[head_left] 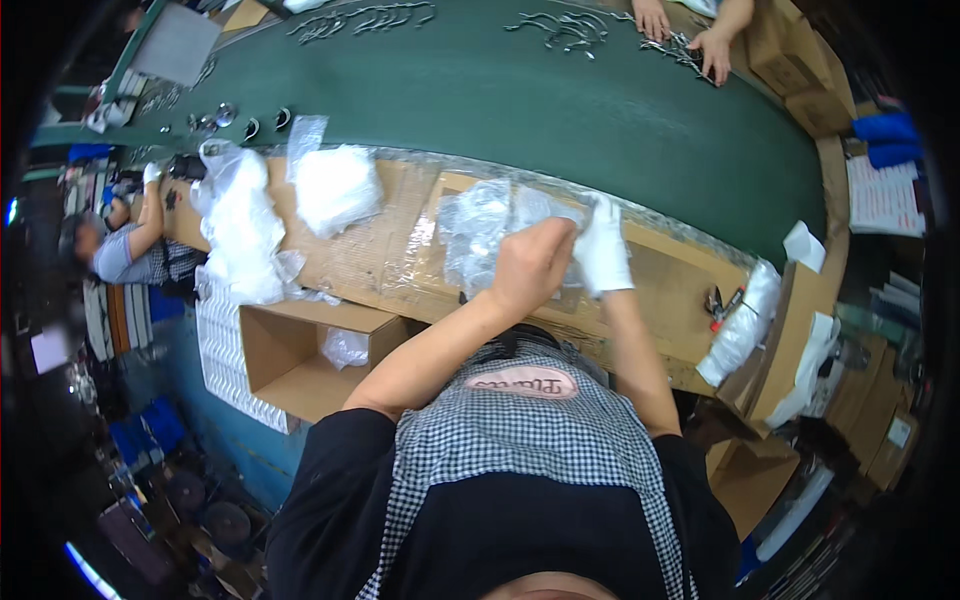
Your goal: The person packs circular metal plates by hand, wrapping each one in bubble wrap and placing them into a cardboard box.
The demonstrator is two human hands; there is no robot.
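My left hand (pixel 532 264) is bare and closed in a fist over the cardboard-covered bench. What its fingers hold, if anything, is hidden. Close beside it is my right hand (pixel 603 252) in a white glove, fingers drawn together and slightly blurred; whatever it grips cannot be made out. Clear plastic bags (pixel 474 232) lie flat just left of and behind my hands. Further left on the bench sit a stack of white packing bags (pixel 338 190) and a long heap of white plastic wrap (pixel 243 225).
An open cardboard box (pixel 290 362) stands at the bench's near left. A green conveyor belt (pixel 480 110) beyond carries curved metal pieces (pixel 565 32); a co-worker's hands (pixel 690 45) touch some there. Red-handled cutters (pixel 724 308) and a plastic roll (pixel 742 325) lie right. Another person (pixel 130 250) works far left.
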